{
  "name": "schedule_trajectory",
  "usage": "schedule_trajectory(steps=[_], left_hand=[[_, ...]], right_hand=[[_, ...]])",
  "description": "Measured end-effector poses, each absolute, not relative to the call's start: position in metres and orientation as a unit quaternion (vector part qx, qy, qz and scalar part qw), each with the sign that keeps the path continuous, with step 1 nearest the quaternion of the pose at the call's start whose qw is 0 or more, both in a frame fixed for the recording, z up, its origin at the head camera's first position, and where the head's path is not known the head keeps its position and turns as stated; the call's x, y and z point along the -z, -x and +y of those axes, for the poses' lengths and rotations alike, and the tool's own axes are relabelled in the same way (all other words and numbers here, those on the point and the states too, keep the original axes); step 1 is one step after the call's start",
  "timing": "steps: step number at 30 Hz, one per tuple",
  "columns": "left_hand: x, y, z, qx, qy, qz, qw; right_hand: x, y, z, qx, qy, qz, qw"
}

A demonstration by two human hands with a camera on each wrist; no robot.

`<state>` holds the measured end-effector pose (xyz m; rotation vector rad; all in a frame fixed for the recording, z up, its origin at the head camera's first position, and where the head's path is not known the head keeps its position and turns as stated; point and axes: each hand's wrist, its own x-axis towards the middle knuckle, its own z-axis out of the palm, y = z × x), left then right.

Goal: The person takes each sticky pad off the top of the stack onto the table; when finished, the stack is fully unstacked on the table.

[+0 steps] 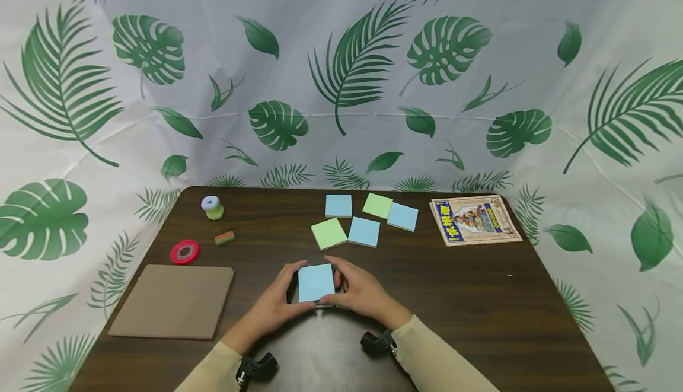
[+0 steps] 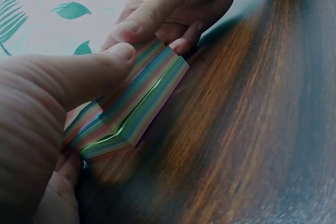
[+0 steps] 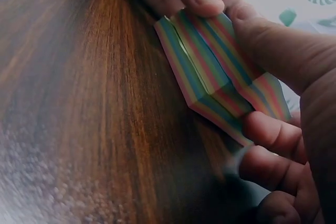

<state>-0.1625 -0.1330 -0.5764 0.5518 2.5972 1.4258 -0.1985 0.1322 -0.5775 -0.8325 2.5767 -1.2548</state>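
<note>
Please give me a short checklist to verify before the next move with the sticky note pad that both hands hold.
1. Left hand grips the sticky note pad: ok, thumb on top.
2. Right hand grips the pad too: ok, fingers curl under it.
3. Pad stays in one block: not ok, the striped side shows a split in the left wrist view.
4. Pad sits low over the table: ok.
5. Loose notes lie apart from the hands: ok.
6. Top sheet is free to peel: cannot tell.
</note>
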Motion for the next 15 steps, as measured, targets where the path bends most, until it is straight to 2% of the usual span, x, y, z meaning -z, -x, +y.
schedule_trajectory(steps=[15], left_hand=[[0.576,0.163,-0.1322,-0.474,-0.178,0.86,0.063]], right_hand=[[0.5834,0.1978,0.1363,0.424,0.321,0.846,0.044]])
